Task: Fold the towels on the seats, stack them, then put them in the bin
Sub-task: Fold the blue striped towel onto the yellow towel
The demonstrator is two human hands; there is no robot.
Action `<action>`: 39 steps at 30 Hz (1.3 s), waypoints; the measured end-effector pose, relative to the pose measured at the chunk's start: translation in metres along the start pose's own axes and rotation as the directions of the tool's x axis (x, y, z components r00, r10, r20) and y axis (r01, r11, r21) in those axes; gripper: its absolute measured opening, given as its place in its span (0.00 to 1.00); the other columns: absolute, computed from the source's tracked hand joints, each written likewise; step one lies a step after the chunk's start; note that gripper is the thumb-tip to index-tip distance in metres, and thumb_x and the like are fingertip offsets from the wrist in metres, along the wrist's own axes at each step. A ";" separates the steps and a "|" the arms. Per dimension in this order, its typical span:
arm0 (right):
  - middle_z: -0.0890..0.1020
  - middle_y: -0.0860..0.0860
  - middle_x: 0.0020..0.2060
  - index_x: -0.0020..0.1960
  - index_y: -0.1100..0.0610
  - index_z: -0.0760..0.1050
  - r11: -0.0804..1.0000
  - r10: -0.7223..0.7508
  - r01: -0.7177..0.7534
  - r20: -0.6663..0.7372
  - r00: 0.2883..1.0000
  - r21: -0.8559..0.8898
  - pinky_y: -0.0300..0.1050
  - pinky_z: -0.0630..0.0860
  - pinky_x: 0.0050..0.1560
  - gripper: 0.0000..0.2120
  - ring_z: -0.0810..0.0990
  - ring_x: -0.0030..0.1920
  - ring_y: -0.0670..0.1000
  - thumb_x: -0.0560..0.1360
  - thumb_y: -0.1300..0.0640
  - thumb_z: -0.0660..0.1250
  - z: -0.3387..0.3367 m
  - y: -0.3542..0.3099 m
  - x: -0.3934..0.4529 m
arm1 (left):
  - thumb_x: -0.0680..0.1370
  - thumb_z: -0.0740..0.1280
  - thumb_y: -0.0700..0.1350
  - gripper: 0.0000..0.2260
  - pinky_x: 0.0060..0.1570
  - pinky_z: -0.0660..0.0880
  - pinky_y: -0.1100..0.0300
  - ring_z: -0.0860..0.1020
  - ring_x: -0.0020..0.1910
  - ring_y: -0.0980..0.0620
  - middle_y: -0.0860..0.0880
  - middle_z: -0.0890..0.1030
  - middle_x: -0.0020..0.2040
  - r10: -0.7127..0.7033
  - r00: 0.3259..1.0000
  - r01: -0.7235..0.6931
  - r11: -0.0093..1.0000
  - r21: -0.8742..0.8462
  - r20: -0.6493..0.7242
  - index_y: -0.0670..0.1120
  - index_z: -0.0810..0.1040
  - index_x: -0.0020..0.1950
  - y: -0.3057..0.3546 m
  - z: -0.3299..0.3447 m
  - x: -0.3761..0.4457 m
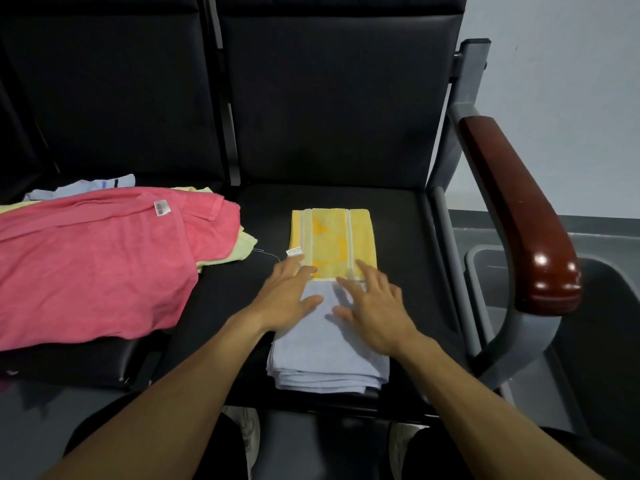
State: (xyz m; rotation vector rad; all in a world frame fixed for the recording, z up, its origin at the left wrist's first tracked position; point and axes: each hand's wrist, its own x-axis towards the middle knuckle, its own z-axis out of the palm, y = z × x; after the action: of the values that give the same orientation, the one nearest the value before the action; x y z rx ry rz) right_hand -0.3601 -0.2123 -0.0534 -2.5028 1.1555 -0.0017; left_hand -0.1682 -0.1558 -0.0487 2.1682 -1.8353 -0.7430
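A folded light blue towel (329, 355) lies at the front of the right black seat (408, 244). Just behind it lies a folded yellow towel (334, 242) with pale stripes and a small tag. My left hand (289, 297) rests flat, fingers spread, over the blue towel's far left part, its fingertips touching the yellow towel's near edge. My right hand (375, 308) lies flat on the blue towel's far right part, its fingers also reaching the yellow towel. On the left seat a large pink towel (90, 268) lies unfolded over pale yellow (239, 249) and light blue cloths (83, 187).
A grey bin (485, 268) stands on the floor to the right, partly behind the dark red wooden armrest (519, 216) and its grey metal frame. Black seat backs rise behind both seats. My knees and shoes show at the bottom edge.
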 end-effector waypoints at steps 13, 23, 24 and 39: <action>0.68 0.54 0.66 0.71 0.54 0.63 0.986 0.031 -0.050 -0.121 0.992 -0.158 0.56 0.65 0.66 0.23 0.66 0.67 0.58 0.83 0.41 0.50 0.019 0.002 -0.005 | 0.84 0.61 0.54 0.23 0.71 0.63 0.49 0.62 0.72 0.46 0.48 0.64 0.74 -0.034 0.999 0.036 0.998 0.047 -0.042 0.48 0.62 0.77 -0.010 0.016 -0.002; 0.69 0.52 0.55 0.58 0.54 0.73 0.945 0.273 -0.299 0.184 0.944 0.135 0.51 0.74 0.60 0.20 0.72 0.60 0.56 0.71 0.50 0.76 -0.007 0.026 0.025 | 0.73 0.76 0.53 0.25 0.65 0.68 0.50 0.68 0.65 0.44 0.47 0.70 0.61 -0.298 0.952 0.291 0.953 0.087 0.077 0.47 0.69 0.65 -0.013 0.004 0.014; 0.72 0.52 0.55 0.56 0.54 0.72 0.942 0.259 -0.291 0.188 0.947 0.168 0.48 0.75 0.53 0.18 0.74 0.56 0.54 0.72 0.52 0.75 -0.008 0.027 0.025 | 0.73 0.76 0.50 0.24 0.63 0.70 0.50 0.71 0.63 0.45 0.48 0.72 0.60 -0.305 0.948 0.305 0.952 0.012 0.092 0.46 0.70 0.63 -0.013 0.003 0.013; 0.78 0.52 0.57 0.66 0.54 0.67 0.638 0.393 -0.016 -0.308 0.866 0.770 0.26 0.74 0.38 0.19 0.78 0.47 0.43 0.78 0.60 0.69 -0.065 0.025 0.101 | 0.82 0.65 0.45 0.10 0.46 0.71 0.55 0.76 0.55 0.46 0.46 0.77 0.57 -0.340 0.872 0.127 0.853 -0.506 -0.353 0.46 0.70 0.61 0.001 -0.067 0.088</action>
State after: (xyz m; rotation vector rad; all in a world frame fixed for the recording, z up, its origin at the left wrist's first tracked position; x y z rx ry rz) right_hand -0.3225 -0.3231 -0.0180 -1.6248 1.2636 -0.8751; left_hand -0.1272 -0.2515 -0.0122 2.0349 -1.0420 -0.6038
